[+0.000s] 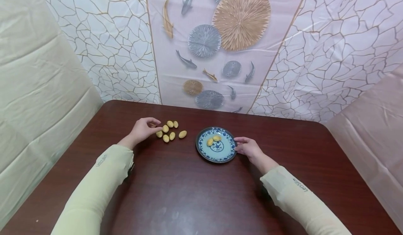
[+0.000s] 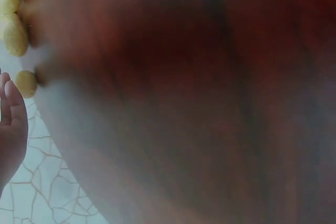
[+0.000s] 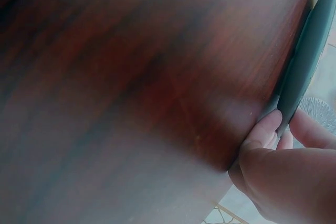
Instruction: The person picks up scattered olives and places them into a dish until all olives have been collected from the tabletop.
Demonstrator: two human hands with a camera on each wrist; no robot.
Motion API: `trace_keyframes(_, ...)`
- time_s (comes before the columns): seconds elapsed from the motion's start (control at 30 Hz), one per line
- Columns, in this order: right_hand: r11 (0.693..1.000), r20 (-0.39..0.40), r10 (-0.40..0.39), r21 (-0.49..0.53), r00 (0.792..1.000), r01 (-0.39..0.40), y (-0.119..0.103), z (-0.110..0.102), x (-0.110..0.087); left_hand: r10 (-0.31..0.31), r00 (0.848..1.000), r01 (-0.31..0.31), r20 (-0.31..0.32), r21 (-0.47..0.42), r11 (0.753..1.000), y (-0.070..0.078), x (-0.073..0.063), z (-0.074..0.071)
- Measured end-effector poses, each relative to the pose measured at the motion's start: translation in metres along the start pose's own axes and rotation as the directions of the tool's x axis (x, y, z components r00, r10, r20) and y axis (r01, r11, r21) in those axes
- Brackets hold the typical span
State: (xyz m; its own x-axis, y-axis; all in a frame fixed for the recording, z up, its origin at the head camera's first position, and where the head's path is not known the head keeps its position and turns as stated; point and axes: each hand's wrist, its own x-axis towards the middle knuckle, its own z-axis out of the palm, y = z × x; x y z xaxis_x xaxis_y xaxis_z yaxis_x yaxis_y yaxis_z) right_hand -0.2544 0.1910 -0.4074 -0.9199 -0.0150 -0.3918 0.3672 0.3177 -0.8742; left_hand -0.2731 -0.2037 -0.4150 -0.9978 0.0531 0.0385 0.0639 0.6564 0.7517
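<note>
Several small yellow oval pieces, like baby potatoes, lie in a loose group on the table's left side; one potato [image 1: 182, 134] lies at the group's right. My left hand [image 1: 145, 129] reaches over the group's left edge, thumb and forefinger apart, with the thumb tip right at a potato [image 1: 165, 128]. In the left wrist view its fingertips are beside another potato [image 2: 26, 83]. A blue-and-white patterned plate [image 1: 205, 153] with a dark rim carries two yellow pieces [image 1: 217, 137]. My right hand [image 1: 251, 149] grips the plate's right rim, fingers and thumb on either side of it [image 3: 307, 59].
The dark reddish-brown table [image 1: 176, 189] reaches back to a patterned cloth wall [image 1: 126, 53] with fish and round leaf shapes. Pale cloth [image 1: 28, 88] hangs along the left side, and more cloth [image 1: 374, 123] along the right.
</note>
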Motion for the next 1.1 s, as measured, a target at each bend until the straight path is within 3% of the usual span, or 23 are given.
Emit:
trace_keyframes(0.5,1.0,0.008,0.008,-0.022,1.0,-0.008,0.003,0.0,0.0,-0.006,0.997,0.0,0.078,0.076,0.997,-0.013,-0.006,0.005)
trace_keyframes(0.83,1.0,0.001,0.005,-0.007,1.0,-0.005,0.001,-0.001,0.003,-0.008,0.996,0.002,0.091,0.065,0.998,-0.008,-0.003,0.004)
trace_keyframes(1.1,1.0,0.003,0.013,-0.013,1.0,-0.013,0.001,0.0,0.002,0.019,0.998,-0.02,0.064,0.03,0.999,-0.006,-0.002,0.013)
